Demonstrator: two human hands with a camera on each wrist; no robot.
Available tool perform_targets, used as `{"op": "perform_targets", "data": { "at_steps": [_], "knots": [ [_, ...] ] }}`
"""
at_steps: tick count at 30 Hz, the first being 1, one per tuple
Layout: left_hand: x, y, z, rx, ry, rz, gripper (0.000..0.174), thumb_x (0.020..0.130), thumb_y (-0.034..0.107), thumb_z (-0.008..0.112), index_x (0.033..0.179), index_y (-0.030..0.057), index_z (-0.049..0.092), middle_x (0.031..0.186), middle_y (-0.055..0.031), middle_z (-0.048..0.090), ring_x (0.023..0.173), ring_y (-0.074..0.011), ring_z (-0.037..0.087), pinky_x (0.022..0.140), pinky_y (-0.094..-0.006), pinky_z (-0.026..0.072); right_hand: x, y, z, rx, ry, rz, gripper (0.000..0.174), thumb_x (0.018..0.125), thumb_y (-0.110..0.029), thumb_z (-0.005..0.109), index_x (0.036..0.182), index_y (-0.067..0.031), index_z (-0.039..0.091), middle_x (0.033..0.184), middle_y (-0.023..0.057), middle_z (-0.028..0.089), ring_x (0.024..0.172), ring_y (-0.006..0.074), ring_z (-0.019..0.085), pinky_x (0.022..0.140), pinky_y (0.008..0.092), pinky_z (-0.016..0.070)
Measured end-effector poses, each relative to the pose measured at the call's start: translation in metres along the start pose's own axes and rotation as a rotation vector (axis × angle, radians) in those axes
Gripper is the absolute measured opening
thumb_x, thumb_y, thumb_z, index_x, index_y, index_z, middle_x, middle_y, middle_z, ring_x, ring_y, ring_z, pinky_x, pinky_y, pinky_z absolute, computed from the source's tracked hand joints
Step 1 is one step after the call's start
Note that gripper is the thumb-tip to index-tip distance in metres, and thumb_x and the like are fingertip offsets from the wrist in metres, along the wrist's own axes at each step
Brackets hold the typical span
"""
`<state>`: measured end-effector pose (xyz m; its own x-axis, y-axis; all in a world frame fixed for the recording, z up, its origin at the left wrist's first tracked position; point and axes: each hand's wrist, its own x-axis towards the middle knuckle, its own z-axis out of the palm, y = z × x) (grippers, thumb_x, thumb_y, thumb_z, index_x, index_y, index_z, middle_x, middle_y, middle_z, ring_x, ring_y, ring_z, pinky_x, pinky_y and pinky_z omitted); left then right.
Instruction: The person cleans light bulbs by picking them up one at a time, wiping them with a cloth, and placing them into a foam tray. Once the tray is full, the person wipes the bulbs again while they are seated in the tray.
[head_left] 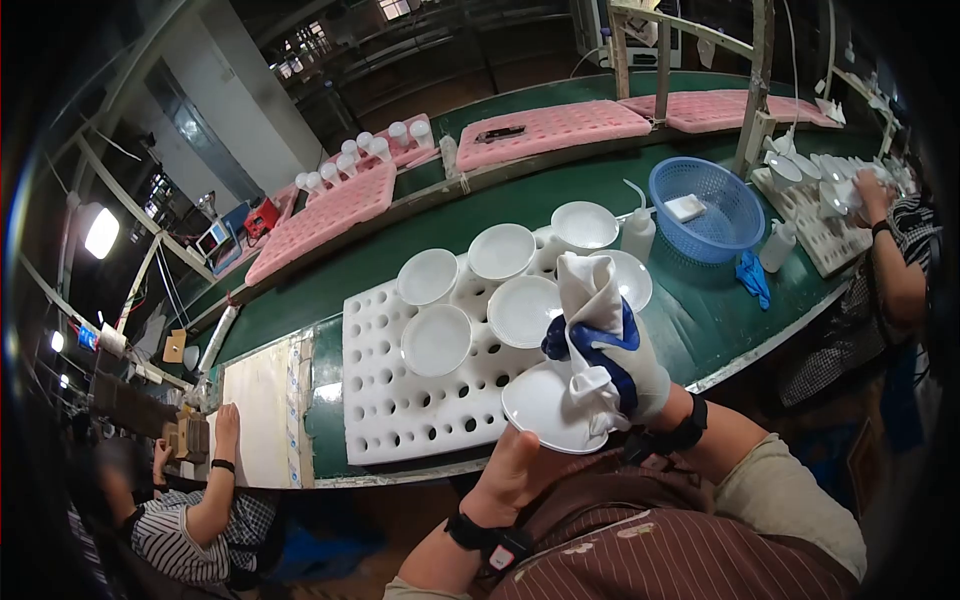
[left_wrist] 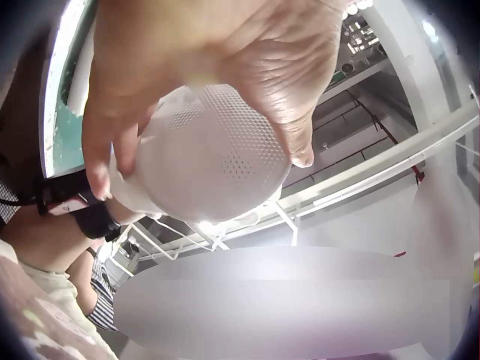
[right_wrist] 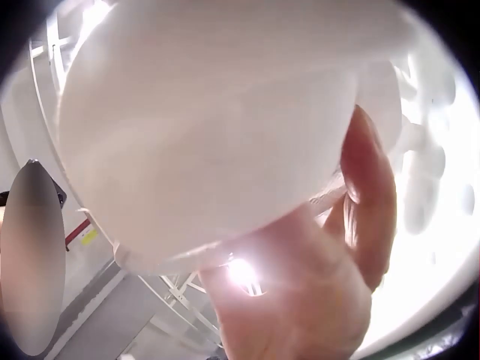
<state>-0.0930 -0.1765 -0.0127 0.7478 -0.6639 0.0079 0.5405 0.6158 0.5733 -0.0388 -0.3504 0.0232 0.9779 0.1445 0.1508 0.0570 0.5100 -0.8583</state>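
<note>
My left hand (head_left: 512,470) grips a round white lamp (head_left: 540,405) by its rim, its smooth face turned up. In the left wrist view, the thumb and fingers of that hand spread around the lamp's perforated white underside (left_wrist: 214,154). My right hand (head_left: 640,375), in a white and blue glove, holds a bunched white cloth (head_left: 588,290) against the lamp's face. White material fills much of the right wrist view, with bare fingers (right_wrist: 367,187) behind it. Several similar white lamps (head_left: 435,340) sit face up in a white perforated foam tray (head_left: 375,400) beyond the hands.
A blue plastic basket (head_left: 705,225) with a white block inside, squeeze bottles (head_left: 638,237) and a crumpled blue glove (head_left: 752,280) lie on the green table. Pink foam trays (head_left: 550,130) line the back, one bearing white bulbs (head_left: 378,150). Other people work at both sides.
</note>
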Motion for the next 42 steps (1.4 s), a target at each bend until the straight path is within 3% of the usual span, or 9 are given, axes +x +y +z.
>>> {"op": "perform_targets", "data": {
  "at_steps": [6,13,19,21,24,26,30,36,42],
  "knots": [
    [0.002,-0.003,-0.006,0.631,0.228,0.388,0.117,0.072,0.009,0.083,0.15,0.0143,-0.003,0.142,-0.0103,0.032,0.13,-0.0238,0.039,0.107,-0.0404,0.0358,-0.009,0.014,0.014,0.107,0.145,0.036,0.037,0.094,-0.018,0.061,0.124,-0.0017,0.048,0.105,0.0066,0.063,0.089,0.0114,0.063,0.078,0.0259,0.0532],
    [0.005,-0.013,-0.018,0.795,0.271,0.528,0.114,0.071,0.005,0.083,0.15,0.0147,0.001,0.142,-0.0095,0.033,0.126,-0.0226,0.042,0.106,-0.0394,0.0361,-0.02,0.035,0.005,-0.241,0.105,-0.035,0.031,0.097,-0.02,0.054,0.121,-0.0018,0.049,0.103,0.0081,0.061,0.091,0.0143,0.058,0.082,0.0282,0.0474],
    [0.0,0.002,-0.024,0.166,0.27,0.282,0.097,0.071,0.056,0.075,0.145,0.0134,0.029,0.142,-0.0107,0.04,0.13,-0.0297,0.041,0.108,-0.0474,0.0364,-0.037,0.042,-0.007,-0.831,-0.103,-0.422,0.033,0.092,-0.012,0.059,0.121,0.0002,0.048,0.118,0.0117,0.057,0.105,0.0178,0.056,0.095,0.0319,0.0424],
    [-0.005,0.007,-0.026,0.063,0.244,0.266,0.096,0.072,0.058,0.073,0.146,0.0149,0.029,0.143,-0.0114,0.04,0.131,-0.0322,0.04,0.106,-0.0522,0.0369,-0.036,0.037,-0.013,-0.804,-0.072,-0.144,0.061,0.083,-0.009,0.062,0.139,-0.0027,0.04,0.124,0.021,0.056,0.116,0.0325,0.055,0.101,0.0393,0.039],
    [-0.011,0.016,-0.036,-0.042,0.099,0.242,0.093,0.075,0.063,0.067,0.147,0.0185,0.028,0.144,-0.0129,0.039,0.132,-0.0405,0.037,0.101,-0.0638,0.0372,-0.027,0.037,-0.045,-0.978,0.055,-0.181,0.06,0.082,-0.007,0.064,0.138,-0.0012,0.043,0.116,0.0144,0.062,0.108,0.0235,0.06,0.096,0.0361,0.0445],
    [-0.016,0.019,-0.032,-0.115,0.061,0.218,0.093,0.075,0.061,0.067,0.147,0.0175,0.027,0.144,-0.0142,0.038,0.133,-0.0442,0.035,0.103,-0.0645,0.0346,-0.018,0.02,-0.046,-0.32,0.152,-0.071,0.057,0.081,-0.004,0.065,0.135,-0.0006,0.046,0.109,0.008,0.065,0.1,0.0153,0.062,0.087,0.0295,0.0489],
    [-0.013,0.015,-0.038,-0.105,0.092,0.205,0.093,0.075,0.061,0.067,0.147,0.0187,0.027,0.144,-0.0154,0.038,0.133,-0.0404,0.036,0.103,-0.0641,0.0345,-0.032,-0.005,-0.022,-0.215,0.113,-0.145,0.045,0.089,-0.004,0.059,0.131,0.0007,0.043,0.117,0.0108,0.058,0.101,0.0164,0.06,0.09,0.0296,0.049],
    [0.007,0.002,-0.008,0.196,0.381,0.167,0.082,0.086,0.061,0.052,0.146,0.0099,0.028,0.142,-0.01,0.042,0.129,-0.0316,0.044,0.108,-0.0464,0.0357,-0.034,0.031,0.013,-1.018,-0.209,-0.542,0.078,0.082,-0.019,0.066,0.143,0.0065,0.025,0.141,0.0303,0.035,0.131,0.0434,0.037,0.111,0.0471,0.0273],
    [-0.009,0.002,-0.02,-0.027,0.166,0.236,0.09,0.079,0.064,0.06,0.147,0.0149,0.027,0.143,-0.0127,0.039,0.129,-0.0373,0.042,0.102,-0.0584,0.0365,-0.024,0.061,-0.019,-0.612,0.054,-0.272,0.061,0.088,-0.008,0.053,0.143,0.0043,0.031,0.133,0.0176,0.05,0.122,0.0237,0.049,0.107,0.0348,0.0357]
  ]
}}
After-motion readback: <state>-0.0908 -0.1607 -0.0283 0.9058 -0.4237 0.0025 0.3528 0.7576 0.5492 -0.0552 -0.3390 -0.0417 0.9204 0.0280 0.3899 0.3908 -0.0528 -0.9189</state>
